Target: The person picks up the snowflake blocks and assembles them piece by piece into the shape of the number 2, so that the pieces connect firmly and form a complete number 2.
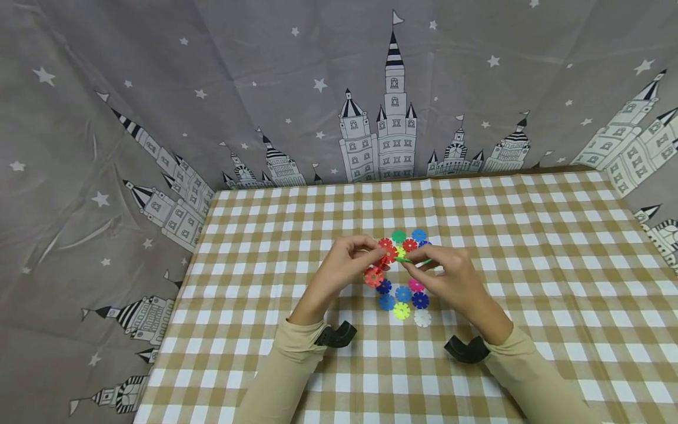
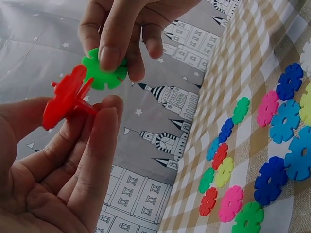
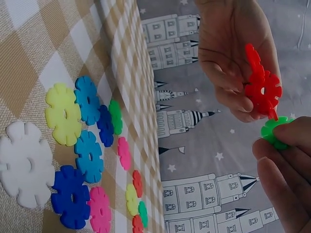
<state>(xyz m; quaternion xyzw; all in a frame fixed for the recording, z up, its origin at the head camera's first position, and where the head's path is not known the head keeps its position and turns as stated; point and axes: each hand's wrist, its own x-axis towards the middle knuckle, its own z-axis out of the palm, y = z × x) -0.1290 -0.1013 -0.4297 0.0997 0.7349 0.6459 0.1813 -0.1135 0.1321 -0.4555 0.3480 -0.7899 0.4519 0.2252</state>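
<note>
My left hand [image 1: 349,259] holds a few red notched plastic discs [image 2: 63,102] that are slotted together at angles; their exact number is hard to tell. Between thumb and fingers my right hand [image 1: 450,277] pinches a green notched disc [image 2: 109,77]. In the right wrist view the green disc's edge meets the lowest red disc [image 3: 265,92]; whether the slots are engaged cannot be made out. Both hands are raised above the table, close together. Part of the green disc is hidden under the right thumb.
Loose discs lie flat on the checked tablecloth [image 1: 254,247] beneath the hands, among them a white one [image 1: 422,318], a yellow one [image 1: 401,311], a pink one [image 3: 100,209] and several blue ones. A grey castle-print curtain [image 1: 265,76] hangs behind the table and along its sides.
</note>
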